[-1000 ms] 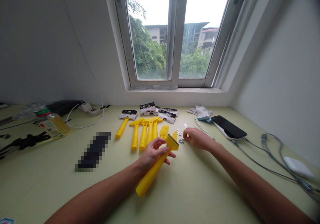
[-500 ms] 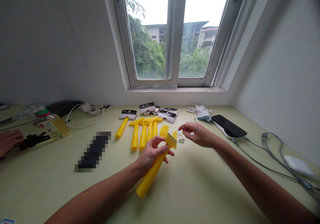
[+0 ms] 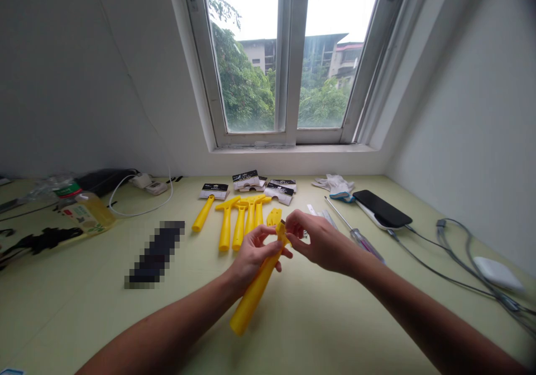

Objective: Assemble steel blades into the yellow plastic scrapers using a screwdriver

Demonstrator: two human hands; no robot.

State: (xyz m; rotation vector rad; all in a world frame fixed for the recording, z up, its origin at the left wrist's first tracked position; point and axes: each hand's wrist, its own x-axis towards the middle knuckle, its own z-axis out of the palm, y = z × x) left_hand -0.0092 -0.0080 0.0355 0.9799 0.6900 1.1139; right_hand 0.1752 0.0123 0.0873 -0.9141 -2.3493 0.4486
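My left hand point(image 3: 251, 255) is wrapped round a yellow scraper point(image 3: 253, 302), which slants with its head up and its handle end toward me. At the head, my right hand point(image 3: 320, 241) has thumb and forefinger pinched together against its side. Whatever lies between those fingertips is too small or hidden to make out. Just behind the head are loose yellow plastic pieces point(image 3: 274, 216). Small metal parts point(image 3: 305, 234) show only partly past my right fingers. Several yellow scraper handles point(image 3: 225, 232) lie in a row beyond my left hand.
Black-and-white cards point(image 3: 280, 193) lie at the back. On the right are a screwdriver point(image 3: 364, 243), flat strips point(image 3: 329, 219), a glove point(image 3: 335, 184), a black phone-like device point(image 3: 383, 210) with cables, and a white case point(image 3: 498, 272). A bottle point(image 3: 94, 213) and a blurred dark rectangle point(image 3: 157, 255) lie left.
My right hand has come left from beside the small metal parts to the scraper's head. The head has turned slightly in my left hand. Another hand at the far left has gone from view.
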